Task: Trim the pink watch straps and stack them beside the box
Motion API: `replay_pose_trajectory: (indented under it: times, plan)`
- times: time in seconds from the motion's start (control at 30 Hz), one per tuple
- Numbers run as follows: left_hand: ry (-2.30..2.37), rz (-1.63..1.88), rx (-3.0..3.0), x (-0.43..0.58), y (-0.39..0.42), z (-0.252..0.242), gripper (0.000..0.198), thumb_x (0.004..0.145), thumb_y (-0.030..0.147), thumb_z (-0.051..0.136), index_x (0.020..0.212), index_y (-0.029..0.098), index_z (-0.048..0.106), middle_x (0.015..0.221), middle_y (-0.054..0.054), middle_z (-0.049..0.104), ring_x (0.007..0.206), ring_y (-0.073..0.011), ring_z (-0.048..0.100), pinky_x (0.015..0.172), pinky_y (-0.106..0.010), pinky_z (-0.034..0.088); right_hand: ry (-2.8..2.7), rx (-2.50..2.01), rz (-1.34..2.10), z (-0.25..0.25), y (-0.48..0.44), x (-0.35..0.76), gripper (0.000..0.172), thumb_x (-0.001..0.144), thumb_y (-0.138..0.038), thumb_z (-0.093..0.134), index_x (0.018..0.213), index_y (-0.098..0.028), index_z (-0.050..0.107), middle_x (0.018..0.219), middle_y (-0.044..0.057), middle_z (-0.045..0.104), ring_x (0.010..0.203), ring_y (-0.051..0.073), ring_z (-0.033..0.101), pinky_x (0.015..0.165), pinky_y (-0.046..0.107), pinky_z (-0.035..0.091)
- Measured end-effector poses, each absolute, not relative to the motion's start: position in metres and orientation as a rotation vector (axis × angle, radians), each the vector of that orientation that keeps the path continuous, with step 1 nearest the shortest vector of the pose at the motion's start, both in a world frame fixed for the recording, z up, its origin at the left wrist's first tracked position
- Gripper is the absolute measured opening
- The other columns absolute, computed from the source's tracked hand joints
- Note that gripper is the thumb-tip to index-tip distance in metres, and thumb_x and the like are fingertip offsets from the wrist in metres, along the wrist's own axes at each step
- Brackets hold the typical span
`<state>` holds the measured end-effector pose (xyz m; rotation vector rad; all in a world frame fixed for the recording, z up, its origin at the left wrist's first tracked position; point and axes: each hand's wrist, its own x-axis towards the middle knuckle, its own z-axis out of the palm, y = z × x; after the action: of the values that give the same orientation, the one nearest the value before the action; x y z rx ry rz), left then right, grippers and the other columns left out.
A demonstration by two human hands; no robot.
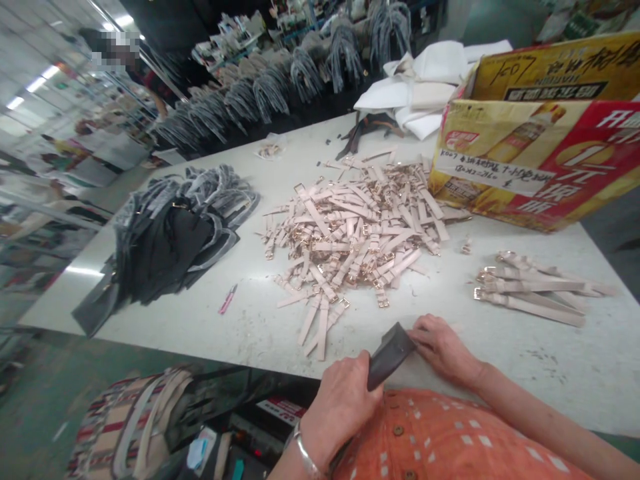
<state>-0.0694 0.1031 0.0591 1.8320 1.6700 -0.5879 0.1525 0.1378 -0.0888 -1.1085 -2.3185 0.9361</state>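
My left hand (347, 397) is closed around a dark grey, leather-like strap (393, 353). Its broad end sticks up out of the fist, and a dark length shows below, beside my wrist. With curled fingers, my right hand (445, 350) pinches at the strap's upper end; the exact contact is partly hidden. Just beyond my hands lies a big heap of pale pink buckle straps (350, 233) with gold-coloured buckles. A smaller group of the same buckle straps (537, 287) is spread out to the right.
A yellow and red cardboard box (530, 160) stands at the table's right rear. Dark bag pieces (170, 247) are piled on the left, near a small pink-handled tool (228, 299). White sheets (420, 87) lie at the back. Below the table's front edge is a striped bundle (125, 427).
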Motion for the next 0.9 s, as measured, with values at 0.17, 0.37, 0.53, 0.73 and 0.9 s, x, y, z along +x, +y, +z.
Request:
replay_pose_trajectory:
  times: [0.17,0.37,0.53,0.73,0.9]
  plan:
    - [1.635,-0.578,1.934,-0.049,0.105,0.047,0.03,0.083,0.035,0.043,0.104,0.018,0.055,0.093,-0.009,0.067,0.088,-0.0256,0.063,0.076,-0.034,0.046,-2.192,-1.121,1.044,-0.101,0.138,0.157,0.052,0.08,-0.014,0.05,0.131,-0.018,0.045,0.097,0.009,0.06,0.091,0.024,0.051,0.082,0.04,0.041]
    - [1.618,-0.688,1.898,-0.047,0.11,0.051,0.028,0.083,0.035,0.042,0.099,0.017,0.057,0.094,-0.011,0.067,0.09,-0.026,0.063,0.076,-0.034,0.047,-2.165,-1.066,1.13,-0.096,0.139,0.162,0.063,0.081,-0.014,0.051,0.14,-0.021,0.033,0.102,0.009,0.06,0.094,0.024,0.052,0.086,0.041,0.041]
    - [1.65,-0.761,1.885,-0.051,0.108,0.058,0.027,0.081,0.034,0.045,0.097,0.017,0.059,0.094,-0.01,0.067,0.09,-0.0263,0.063,0.076,-0.035,0.048,-2.21,-1.026,1.126,-0.097,0.14,0.165,0.054,0.083,-0.017,0.054,0.135,-0.021,0.041,0.1,0.01,0.06,0.093,0.025,0.052,0.084,0.041,0.041]
    - [1.652,-0.777,1.914,-0.04,0.111,0.06,0.029,0.079,0.034,0.048,0.098,0.016,0.06,0.096,-0.011,0.067,0.092,-0.0264,0.063,0.079,-0.035,0.048,-2.2,-1.026,1.141,-0.103,0.143,0.162,0.05,0.083,-0.017,0.054,0.132,-0.02,0.046,0.101,0.01,0.062,0.094,0.025,0.053,0.085,0.041,0.042]
    - [1.65,-0.732,1.849,-0.028,0.119,0.056,0.034,0.079,0.034,0.049,0.103,0.014,0.061,0.099,-0.015,0.066,0.095,-0.0307,0.062,0.082,-0.042,0.049,-2.193,-1.013,1.157,-0.109,0.136,0.172,0.048,0.085,-0.021,0.051,0.132,-0.024,0.048,0.105,0.009,0.064,0.098,0.025,0.056,0.087,0.042,0.046]
